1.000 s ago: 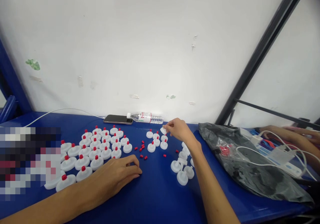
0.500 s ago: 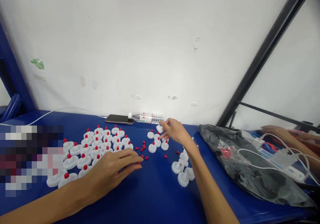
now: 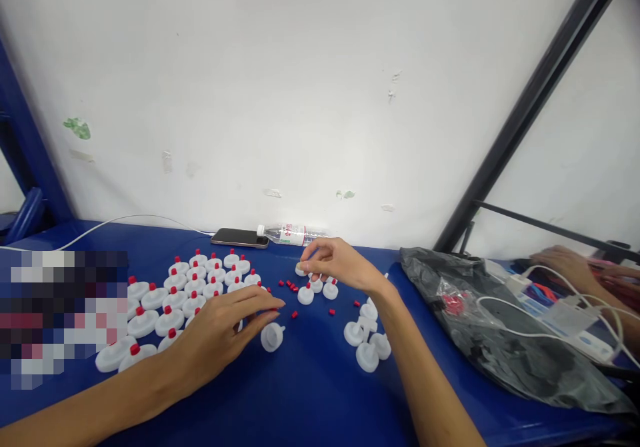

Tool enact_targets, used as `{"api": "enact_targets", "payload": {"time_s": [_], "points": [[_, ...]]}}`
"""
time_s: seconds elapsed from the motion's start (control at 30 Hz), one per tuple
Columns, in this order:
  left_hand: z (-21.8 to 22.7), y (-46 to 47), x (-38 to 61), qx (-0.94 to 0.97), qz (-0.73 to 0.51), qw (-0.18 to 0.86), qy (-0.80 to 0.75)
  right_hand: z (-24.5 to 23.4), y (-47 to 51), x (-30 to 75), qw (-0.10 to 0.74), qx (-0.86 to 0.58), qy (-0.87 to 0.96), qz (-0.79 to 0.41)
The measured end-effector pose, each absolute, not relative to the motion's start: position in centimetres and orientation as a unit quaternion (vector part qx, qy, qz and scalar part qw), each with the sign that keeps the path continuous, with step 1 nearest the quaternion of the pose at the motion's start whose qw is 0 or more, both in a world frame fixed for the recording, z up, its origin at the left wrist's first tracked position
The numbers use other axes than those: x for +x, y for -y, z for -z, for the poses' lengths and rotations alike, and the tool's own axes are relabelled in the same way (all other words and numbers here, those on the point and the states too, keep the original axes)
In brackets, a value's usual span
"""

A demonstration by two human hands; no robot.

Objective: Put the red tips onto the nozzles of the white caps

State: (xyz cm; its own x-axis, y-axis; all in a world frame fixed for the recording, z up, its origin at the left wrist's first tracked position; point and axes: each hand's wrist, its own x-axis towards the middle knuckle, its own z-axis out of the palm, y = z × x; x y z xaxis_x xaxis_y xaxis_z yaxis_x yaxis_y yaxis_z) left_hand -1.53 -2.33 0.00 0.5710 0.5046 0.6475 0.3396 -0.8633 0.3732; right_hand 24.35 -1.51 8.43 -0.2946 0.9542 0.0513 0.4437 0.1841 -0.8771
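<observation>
My left hand [image 3: 233, 320] is closed in a pinch at the table's middle, with a small red cap [image 3: 274, 309] showing between its fingertips. Just beyond those fingers, a white nozzle lid [image 3: 271, 337] lies on its side, its spout bare. Farther back, my right hand [image 3: 333, 262] has its thumb and fingers curled around a white nozzle lid [image 3: 301, 269], whose top they hide. Beside it stand several red-capped lids [image 3: 306, 294]. Loose red caps [image 3: 292, 287] are scattered between my hands.
Many red-capped white lids [image 3: 143, 322] stand at the left. Bare white lids [image 3: 367, 356] lie near my right forearm. A phone [image 3: 240, 237] and water bottle [image 3: 293, 234] rest by the wall. At right are a dark plastic bag [image 3: 500, 347], cables, and another person's hand [image 3: 565, 264].
My right hand has moved left and slightly down to the back lid. A bare white lid now lies beside my left fingers. The left hand has shifted slightly up.
</observation>
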Motion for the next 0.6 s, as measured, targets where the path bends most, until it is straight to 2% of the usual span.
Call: {"api": "enact_targets", "payload": {"time_s": [0.17,0.37,0.43,0.6], "points": [[0.1,2.5,-1.7,0.897,-0.358,0.112,-0.233,-8.9,2.2,24.2,0.210,-0.474,0.734,-0.439],[-0.1,2.7,-1.7,0.900,-0.338,0.131,-0.243,-9.0,3.0,23.4,0.016,-0.450,0.730,-0.513],[-0.2,2.7,-1.6,0.898,-0.338,0.138,-0.246,-8.5,3.0,22.7,0.000,-0.448,0.733,-0.513],[-0.3,3.0,-1.3,0.904,-0.327,0.149,-0.232,-6.2,2.3,20.9,0.024,-0.429,0.759,-0.489]]}}
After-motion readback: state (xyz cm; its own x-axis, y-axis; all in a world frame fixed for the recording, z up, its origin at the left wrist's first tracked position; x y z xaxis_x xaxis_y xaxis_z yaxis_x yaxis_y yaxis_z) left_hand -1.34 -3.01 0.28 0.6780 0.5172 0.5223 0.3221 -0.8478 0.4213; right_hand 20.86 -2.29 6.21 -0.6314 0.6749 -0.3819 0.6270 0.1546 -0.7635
